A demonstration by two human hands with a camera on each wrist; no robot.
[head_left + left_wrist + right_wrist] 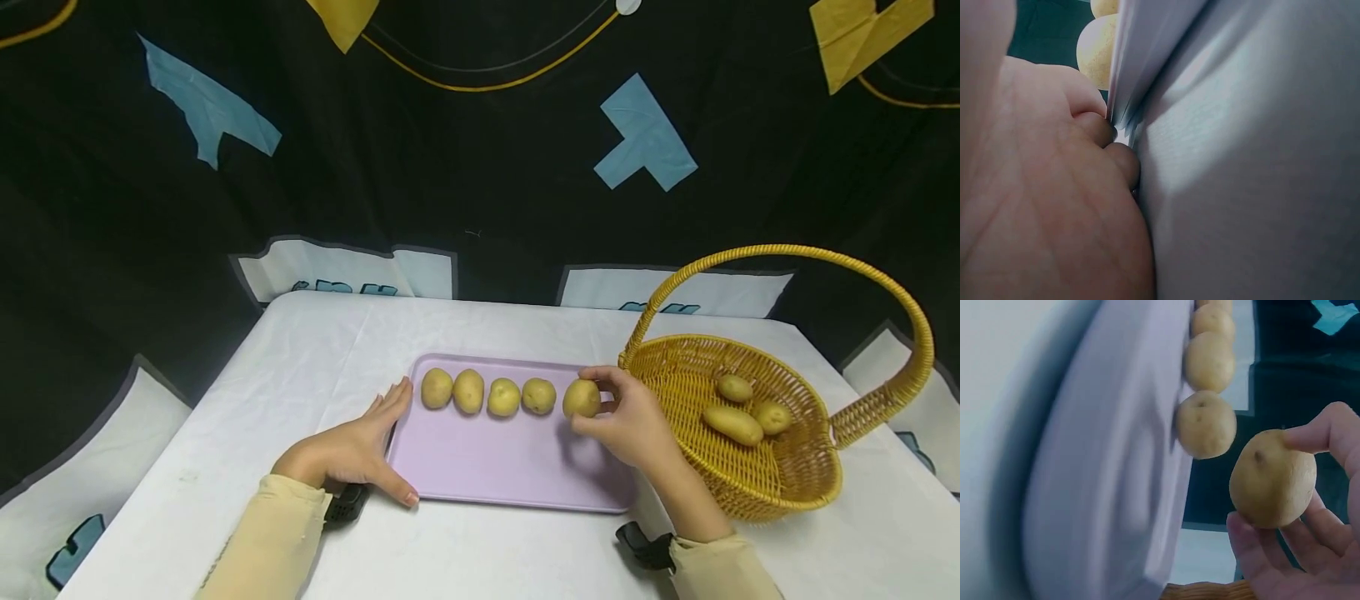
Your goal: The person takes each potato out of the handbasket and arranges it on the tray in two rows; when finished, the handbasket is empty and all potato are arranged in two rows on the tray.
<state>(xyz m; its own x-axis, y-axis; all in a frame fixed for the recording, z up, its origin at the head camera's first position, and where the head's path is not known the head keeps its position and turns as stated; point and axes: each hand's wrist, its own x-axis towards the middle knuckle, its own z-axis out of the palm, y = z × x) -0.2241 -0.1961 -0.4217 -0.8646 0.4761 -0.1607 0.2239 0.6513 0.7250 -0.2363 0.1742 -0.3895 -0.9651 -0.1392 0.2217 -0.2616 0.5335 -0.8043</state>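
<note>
My right hand pinches a potato between thumb and fingers, over the right part of a lilac tray. In the right wrist view the held potato stands apart from the tray's surface. Several potatoes sit in a row along the tray's far side, and the held one lines up with their right end. At the tray's left edge rests my left hand, fingers stretched along the side and thumb by the near corner. The left wrist view shows its fingers against the tray's rim, close to the cloth.
A yellow wicker basket with a tall arched handle stands just right of the tray. Inside it lie three potatoes. White cloth covers the table, and a dark patterned curtain hangs behind its far edge.
</note>
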